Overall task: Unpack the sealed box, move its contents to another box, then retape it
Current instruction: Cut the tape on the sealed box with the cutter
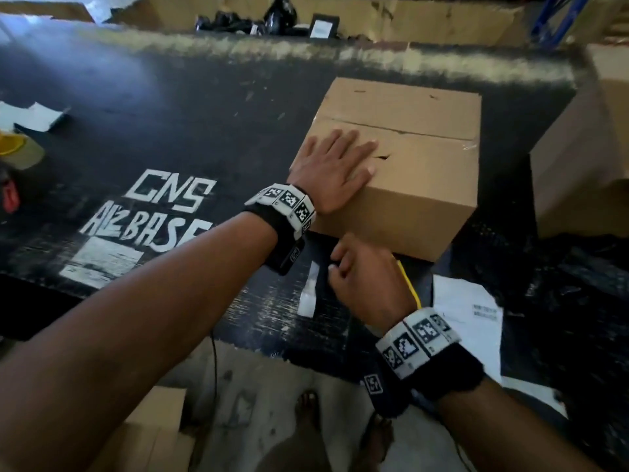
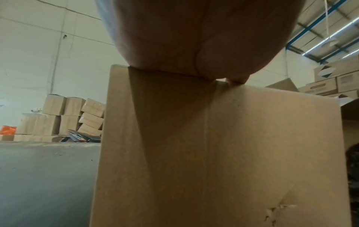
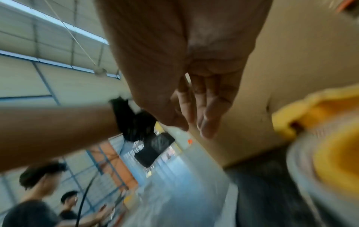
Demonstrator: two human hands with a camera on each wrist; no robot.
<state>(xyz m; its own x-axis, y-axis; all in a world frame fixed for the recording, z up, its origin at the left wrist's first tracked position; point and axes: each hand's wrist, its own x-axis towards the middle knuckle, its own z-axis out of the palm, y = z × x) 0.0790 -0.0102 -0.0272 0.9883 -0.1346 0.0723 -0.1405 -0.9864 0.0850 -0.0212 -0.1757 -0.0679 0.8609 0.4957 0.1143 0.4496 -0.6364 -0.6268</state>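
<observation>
Tape roll (image 1: pixel 15 148) far left on black table (image 1: pixel 190 107). Left hand (image 1: pixel 335 166) flat, fingers straight, pressing top of closed cardboard box (image 1: pixel 422 185) mid-table. Right hand (image 1: pixel 369 281) just below box, fingers curled; can't tell what it holds. Second box (image 1: pixel 578 158) right.

The box (image 1: pixel 408 185) is matt brown cardboard with glossy clear tape (image 1: pixel 468 144) at its seam, on a scuffed, black-painted bench (image 1: pixel 170 131) strewn with white paper (image 1: pixel 476 315).
</observation>
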